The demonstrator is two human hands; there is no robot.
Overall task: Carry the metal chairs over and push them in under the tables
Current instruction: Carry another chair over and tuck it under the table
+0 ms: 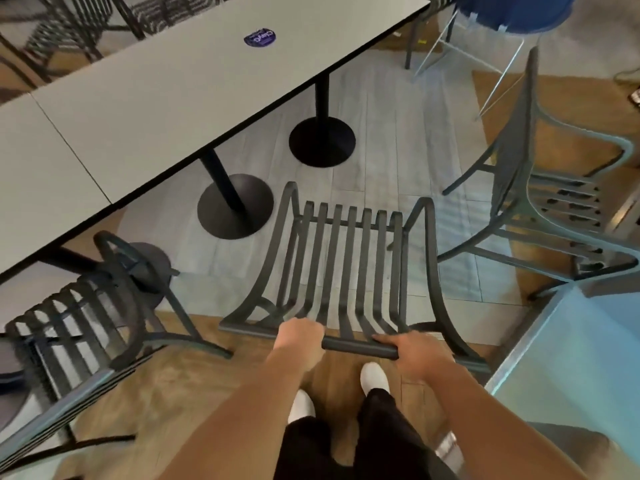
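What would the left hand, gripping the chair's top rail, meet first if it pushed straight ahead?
The left hand would probably meet the table edge first, though the round pedestal base lies lower in that line; depth is unclear.

Only one sign to see: a round purple sticker (260,37) with white writing, stuck flat on the grey top of the far bench (166,98), toward its far right end. Seen upside down from here. Biggest word looks like "Clay" with one more letter or mark after it, too blurry to be sure. Some much smaller white lines above and below that word, too tiny and fuzzy to read. No other words, numbers or brand marks readable on anything else in view.
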